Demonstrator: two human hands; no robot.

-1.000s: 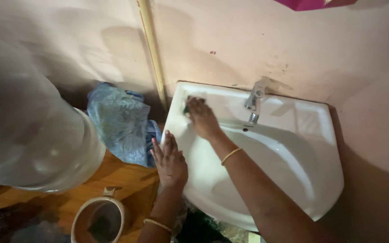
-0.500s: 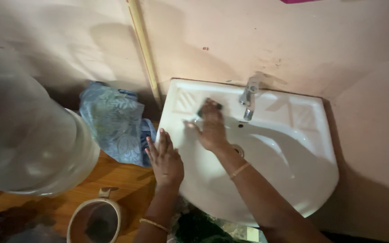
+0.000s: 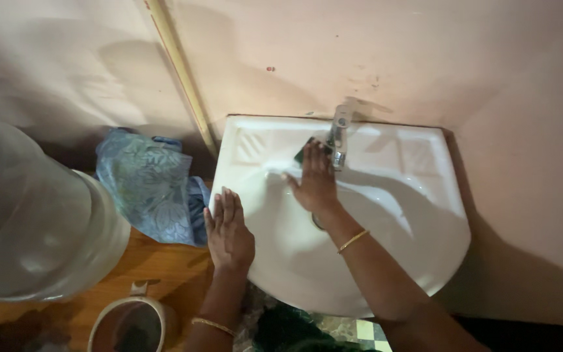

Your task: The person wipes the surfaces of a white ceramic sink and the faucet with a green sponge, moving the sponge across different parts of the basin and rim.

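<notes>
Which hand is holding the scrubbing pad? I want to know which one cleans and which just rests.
The right hand, up by the tap, presses the dark green pad on the sink. The left hand lies flat and empty on the sink's left rim.

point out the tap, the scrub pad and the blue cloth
tap (image 3: 339, 133), head view, on the metal spout
scrub pad (image 3: 302, 154), head view, on the dark green edge showing past the right hand's fingers
blue cloth (image 3: 148, 186), head view, on its patterned middle
</notes>
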